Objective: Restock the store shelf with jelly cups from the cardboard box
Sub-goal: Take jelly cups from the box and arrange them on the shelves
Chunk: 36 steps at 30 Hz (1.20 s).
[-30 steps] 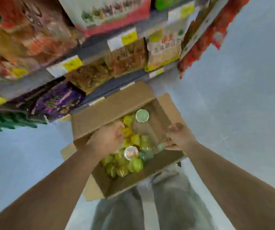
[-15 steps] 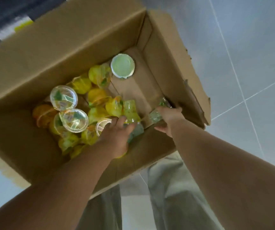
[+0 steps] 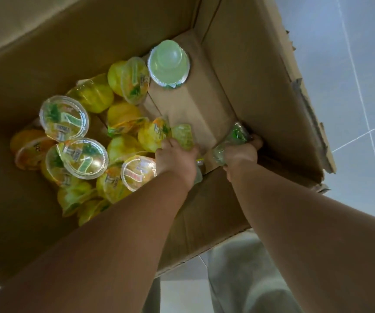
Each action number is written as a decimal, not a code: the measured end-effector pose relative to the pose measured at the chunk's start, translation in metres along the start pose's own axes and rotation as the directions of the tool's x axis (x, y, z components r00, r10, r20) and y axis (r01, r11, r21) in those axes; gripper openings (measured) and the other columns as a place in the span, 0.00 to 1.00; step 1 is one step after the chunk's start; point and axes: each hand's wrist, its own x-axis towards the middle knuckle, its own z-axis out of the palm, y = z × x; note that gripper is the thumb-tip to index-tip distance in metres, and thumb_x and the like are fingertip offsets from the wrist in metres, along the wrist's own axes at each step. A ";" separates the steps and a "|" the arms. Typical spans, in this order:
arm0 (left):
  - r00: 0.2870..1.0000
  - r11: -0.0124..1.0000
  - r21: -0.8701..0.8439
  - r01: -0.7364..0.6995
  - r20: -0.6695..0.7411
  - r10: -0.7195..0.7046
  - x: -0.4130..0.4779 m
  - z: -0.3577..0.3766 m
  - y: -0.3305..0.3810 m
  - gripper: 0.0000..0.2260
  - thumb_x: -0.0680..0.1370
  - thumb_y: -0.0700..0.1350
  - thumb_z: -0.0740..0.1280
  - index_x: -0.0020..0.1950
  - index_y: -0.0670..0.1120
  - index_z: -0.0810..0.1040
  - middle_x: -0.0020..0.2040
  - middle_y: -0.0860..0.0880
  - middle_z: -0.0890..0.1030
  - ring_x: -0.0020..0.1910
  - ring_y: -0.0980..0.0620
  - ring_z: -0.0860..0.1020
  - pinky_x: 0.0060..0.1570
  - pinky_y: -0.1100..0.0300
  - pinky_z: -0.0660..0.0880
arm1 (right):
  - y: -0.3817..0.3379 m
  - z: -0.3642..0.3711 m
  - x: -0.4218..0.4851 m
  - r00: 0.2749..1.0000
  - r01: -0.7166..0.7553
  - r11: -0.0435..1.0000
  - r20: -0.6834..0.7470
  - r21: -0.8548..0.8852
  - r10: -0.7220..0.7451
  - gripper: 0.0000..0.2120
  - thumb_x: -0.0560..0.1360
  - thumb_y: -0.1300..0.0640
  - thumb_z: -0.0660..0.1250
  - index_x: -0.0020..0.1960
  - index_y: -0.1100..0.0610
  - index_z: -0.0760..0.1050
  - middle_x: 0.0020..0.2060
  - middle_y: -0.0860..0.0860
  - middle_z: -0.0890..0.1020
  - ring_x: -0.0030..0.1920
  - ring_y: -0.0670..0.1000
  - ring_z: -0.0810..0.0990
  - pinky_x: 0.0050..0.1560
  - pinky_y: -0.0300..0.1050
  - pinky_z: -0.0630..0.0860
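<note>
Now left hand (image 3: 174,157) nearer green cup (image 3: 182,134)

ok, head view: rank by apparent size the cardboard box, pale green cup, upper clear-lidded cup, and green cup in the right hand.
1. cardboard box
2. clear-lidded cup and pale green cup: look alike, so not ranked
3. green cup, partly covered by the right hand, so its full size is unsure

Cardboard box (image 3: 252,86) open at top, yellow jelly cups (image 3: 123,143) heaped across left half, bare floor strip (image 3: 195,107) on right, pale green cup (image 3: 168,63) blocking its far end, left hand (image 3: 175,159) and right hand (image 3: 240,154) occupying near end.
</note>
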 end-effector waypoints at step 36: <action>0.831 -0.359 -0.750 -0.556 -0.496 -0.251 -0.665 -0.666 -0.089 0.11 0.76 0.44 0.66 0.55 0.40 0.76 0.46 0.37 0.84 0.35 0.41 0.84 0.26 0.58 0.79 | -0.403 -0.395 -0.756 -0.321 0.936 -0.294 0.130 0.193 -0.938 0.29 0.71 0.52 0.72 0.54 0.25 0.60 0.54 0.16 0.62 0.61 0.37 0.67 0.58 0.36 0.68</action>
